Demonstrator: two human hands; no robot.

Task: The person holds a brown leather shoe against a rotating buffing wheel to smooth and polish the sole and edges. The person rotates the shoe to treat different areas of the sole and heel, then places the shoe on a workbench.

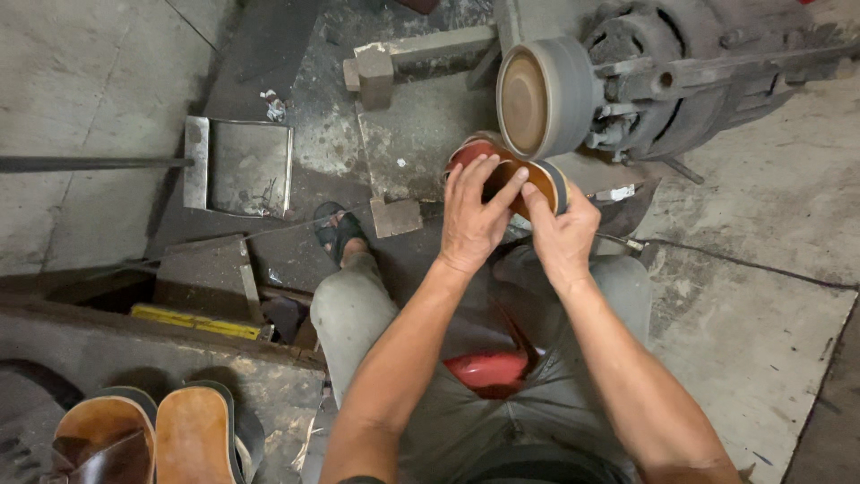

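Concrete floor [752, 332], tan black-edged sandal sole [537, 182]

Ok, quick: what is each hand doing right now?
Left hand: closed on the brown, dark-edged shoe sole, held up at the grey grinding wheel.
Right hand: gripping the same sole.

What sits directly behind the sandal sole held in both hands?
Behind the sandal sole, held by the left hand and right hand, stands the grinding wheel. The hands hide whether they touch.
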